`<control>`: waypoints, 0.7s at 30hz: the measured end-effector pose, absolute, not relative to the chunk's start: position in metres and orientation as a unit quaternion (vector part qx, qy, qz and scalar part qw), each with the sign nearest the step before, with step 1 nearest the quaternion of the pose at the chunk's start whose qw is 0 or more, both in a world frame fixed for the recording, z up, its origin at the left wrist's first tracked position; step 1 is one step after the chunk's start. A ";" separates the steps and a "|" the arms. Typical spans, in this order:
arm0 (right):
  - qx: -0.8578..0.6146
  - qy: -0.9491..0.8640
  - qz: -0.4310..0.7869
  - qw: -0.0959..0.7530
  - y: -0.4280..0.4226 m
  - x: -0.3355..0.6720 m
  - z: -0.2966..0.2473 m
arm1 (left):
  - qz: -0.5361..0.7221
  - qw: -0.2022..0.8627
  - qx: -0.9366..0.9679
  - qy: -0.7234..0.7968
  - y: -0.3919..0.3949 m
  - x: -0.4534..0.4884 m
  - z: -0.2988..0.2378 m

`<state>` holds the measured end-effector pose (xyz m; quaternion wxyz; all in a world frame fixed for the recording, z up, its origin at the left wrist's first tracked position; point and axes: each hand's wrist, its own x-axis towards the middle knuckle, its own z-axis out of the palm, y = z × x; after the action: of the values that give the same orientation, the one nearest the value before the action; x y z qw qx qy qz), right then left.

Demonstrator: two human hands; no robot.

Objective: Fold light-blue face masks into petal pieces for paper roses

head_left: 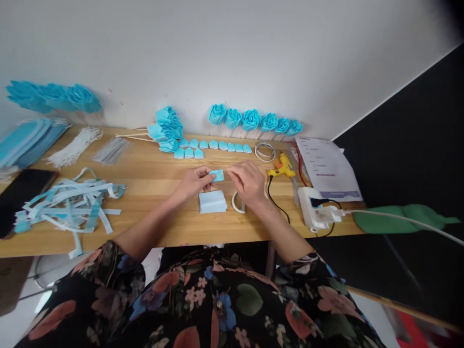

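Between its thumb and fingers, my left hand (199, 181) pinches a small blue fabric rectangle (218, 175) above the table. Close to the rectangle's right edge is my right hand (248, 182), its fingertips pinched together; anything in them is too small to make out. A stack of pale blue fabric rectangles (212, 202) lies just below the hands. Partly hidden under my right hand is a white curved loop (237, 203), perhaps a handle. Beyond the hands, folded blue petal pieces (213, 144) lie in rows.
Blue fabric flowers (251, 120) stand along the wall. On the right are a yellow glue gun (283, 166), coiled wire (265, 152), a power strip (312, 209) and papers (328, 166). Cut strips (74, 203), a phone (27, 193), white cords (74, 147) and face masks (32, 140) occupy the left.
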<state>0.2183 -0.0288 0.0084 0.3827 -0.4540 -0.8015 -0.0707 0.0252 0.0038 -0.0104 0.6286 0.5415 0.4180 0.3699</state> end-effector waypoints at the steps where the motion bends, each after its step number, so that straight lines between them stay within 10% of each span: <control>1: -0.438 -0.808 -0.087 0.384 -0.027 0.216 0.006 | 0.370 0.631 0.541 0.415 0.004 0.025 -0.010; 21: -0.420 -0.824 -0.128 0.359 -0.021 0.215 -0.018 | 0.358 0.647 0.532 0.413 0.005 0.025 -0.010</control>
<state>0.2146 -0.0211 -0.0181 0.3587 -0.4200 -0.8238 -0.1278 0.0248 0.0052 -0.0102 0.6468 0.5319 0.4133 0.3577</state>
